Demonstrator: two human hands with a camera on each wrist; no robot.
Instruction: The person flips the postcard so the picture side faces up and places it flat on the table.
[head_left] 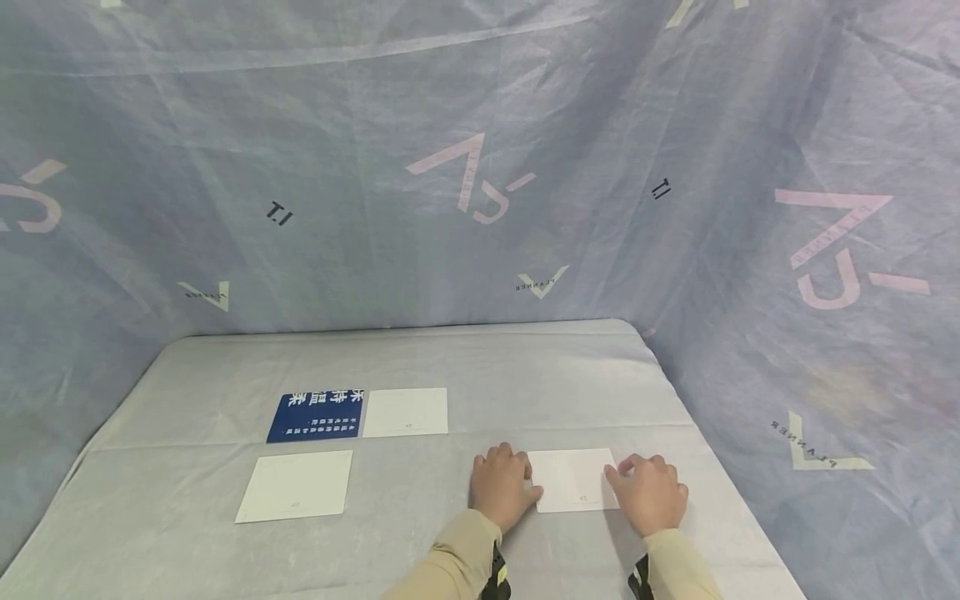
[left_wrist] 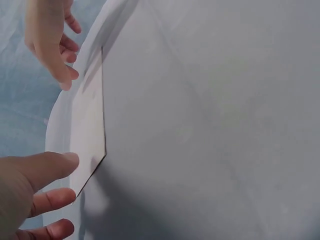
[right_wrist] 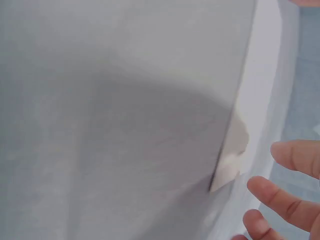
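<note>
A white card point(head_left: 573, 479) lies flat on the cloth-covered table between my two hands. My left hand point(head_left: 501, 487) is at its left edge, fingers loosely bent. In the left wrist view the left thumb point(left_wrist: 62, 162) overlaps the near end of the card point(left_wrist: 89, 120); whether it touches cannot be told. My right hand point(head_left: 651, 493) is by the card's right edge, with thumb and fingers spread apart. In the right wrist view the right fingers point(right_wrist: 282, 197) stand a little off the card point(right_wrist: 250, 100) and hold nothing.
Left of the hands, a second white card point(head_left: 296, 486) lies on the table point(head_left: 420, 550). Behind it a dark blue card point(head_left: 315, 415) with white lettering sits beside another white card point(head_left: 406, 412). Hanging printed cloth point(head_left: 360, 167) encloses the table's back and sides.
</note>
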